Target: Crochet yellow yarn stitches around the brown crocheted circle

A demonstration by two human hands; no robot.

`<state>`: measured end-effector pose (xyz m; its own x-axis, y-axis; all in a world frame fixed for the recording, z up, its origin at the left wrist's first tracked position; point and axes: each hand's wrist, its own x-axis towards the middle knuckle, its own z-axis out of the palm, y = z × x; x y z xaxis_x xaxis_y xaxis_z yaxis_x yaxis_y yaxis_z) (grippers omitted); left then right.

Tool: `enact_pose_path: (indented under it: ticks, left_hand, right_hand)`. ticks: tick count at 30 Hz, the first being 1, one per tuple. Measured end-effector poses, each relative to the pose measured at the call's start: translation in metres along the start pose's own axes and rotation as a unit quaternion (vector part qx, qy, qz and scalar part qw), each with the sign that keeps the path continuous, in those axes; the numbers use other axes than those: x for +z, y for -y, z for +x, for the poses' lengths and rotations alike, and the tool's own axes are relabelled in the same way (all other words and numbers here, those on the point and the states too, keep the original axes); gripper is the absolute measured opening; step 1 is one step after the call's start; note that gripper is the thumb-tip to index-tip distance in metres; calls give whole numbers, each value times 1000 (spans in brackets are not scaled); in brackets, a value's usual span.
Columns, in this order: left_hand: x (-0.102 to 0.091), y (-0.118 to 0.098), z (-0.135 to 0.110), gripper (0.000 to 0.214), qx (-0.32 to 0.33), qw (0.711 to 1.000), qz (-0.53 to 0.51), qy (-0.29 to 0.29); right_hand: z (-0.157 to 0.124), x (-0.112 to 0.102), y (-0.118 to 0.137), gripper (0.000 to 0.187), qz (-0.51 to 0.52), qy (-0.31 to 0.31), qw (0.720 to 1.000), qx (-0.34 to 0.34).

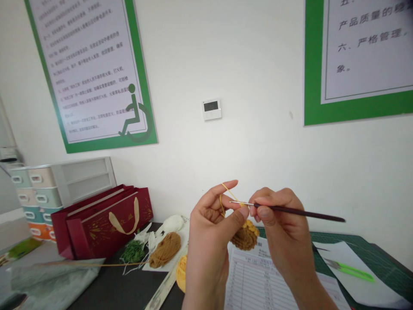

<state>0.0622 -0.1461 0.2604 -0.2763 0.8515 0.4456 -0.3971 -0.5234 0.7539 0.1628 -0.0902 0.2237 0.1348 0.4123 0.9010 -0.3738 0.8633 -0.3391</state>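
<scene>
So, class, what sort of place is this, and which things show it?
Probably a craft workshop: a crochet hook in the right hand, brown yarn beside green yarn, and a green-bordered notice with a wheelchair symbol on the wall.

Wheelchair sign [136, 113], left poster [87, 73]; "严格管理" [377, 38], right poster [364, 69]

Through my single head-worn camera I face forward to the wall [258, 146], left hand [209, 221] and right hand [287, 221] close, tabletop [124, 286] below.
</scene>
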Motion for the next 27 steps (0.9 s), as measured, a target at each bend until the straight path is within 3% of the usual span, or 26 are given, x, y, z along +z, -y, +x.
enact_pose_path:
  ticks: [2, 4, 6, 7, 9, 11, 13, 15, 20, 25, 27]
  left_hand:
    - [1, 0, -3, 42, -16, 1000, 4, 4]
    - [1, 2, -4, 42, -48, 999, -15, 19]
    - [-1, 3, -2, 45, -105, 991, -57, 54]
    - [-2, 4, 1, 48, -139, 984, -77, 76]
    - [-6, 4, 5, 51, -194, 969, -107, 113]
    - [-10, 3, 8, 52, -208, 963, -123, 123]
    - [-11, 1, 8, 53, -193, 965, -126, 124]
    - [-11, -1, 7, 55, -173, 970, -115, 130]
    - [-14, -4, 6, 53, -158, 972, -88, 147]
    - [-18, -5, 8, 39, -176, 962, -89, 186]
    - [-18, -4, 7, 32, -150, 970, -64, 178]
  right_hand:
    - [1, -11, 0, 23, -158, 40, 976, -147]
    - [1, -22, 1, 32, -313, 49, 901, -295]
    - [1, -28, 1, 34, -370, 31, 855, -363]
    - [1, -29, 1, 33, -356, 27, 860, -364]
    - [1, -26, 1, 30, -253, 43, 917, -305]
    - [2, -20, 1, 24, -115, 61, 971, -202]
    - [3, -14, 1, 13, -21, 60, 992, -107]
    - [4, -12, 2, 3, 22, 44, 997, -51]
    - [3, -18, 7, 8, 101, 22, 994, 38]
    - [6, -15, 12, 19, 191, 37, 971, 138]
    - [6, -11, 12, 23, 207, 49, 961, 177]
